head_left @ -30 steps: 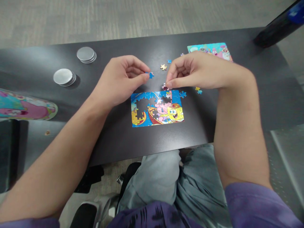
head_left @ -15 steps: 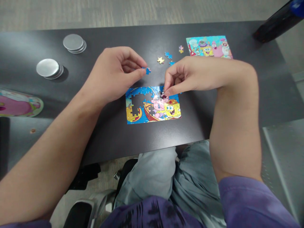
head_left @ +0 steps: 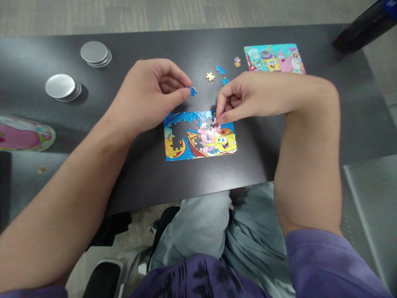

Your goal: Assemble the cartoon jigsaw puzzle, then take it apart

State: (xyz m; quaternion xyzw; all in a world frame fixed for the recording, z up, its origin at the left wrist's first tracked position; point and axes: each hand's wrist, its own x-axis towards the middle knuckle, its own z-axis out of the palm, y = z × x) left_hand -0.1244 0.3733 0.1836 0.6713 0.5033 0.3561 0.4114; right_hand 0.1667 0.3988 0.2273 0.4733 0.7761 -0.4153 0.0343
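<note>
A partly assembled cartoon jigsaw puzzle (head_left: 180, 155) lies on the dark table, with a dark gap in its upper left and smaller gaps near its middle. Just above its upper edge, my left hand (head_left: 158, 93) pinches a blue puzzle piece (head_left: 193, 91) between thumb and fingertips. My right hand (head_left: 238, 99) is closed at the puzzle's upper right, its thumb and index finger pinched on a small puzzle piece (head_left: 215, 121) mostly hidden by the fingertips. Beyond the hands lie several loose pieces, among them a yellow piece (head_left: 210, 77) and a blue piece (head_left: 220, 70).
A colourful cartoon picture card (head_left: 274, 58) lies at the back right, partly behind my right wrist. Two stacks of silver discs, a rear stack (head_left: 94, 52) and a nearer stack (head_left: 61, 86), stand on the left. A pink printed container (head_left: 26, 133) is at the left edge, a dark bottle (head_left: 362, 27) at far right.
My right fingertips have shifted very slightly at the puzzle's upper right. The left hand keeps its piece in the same place. The whole view has tilted a little.
</note>
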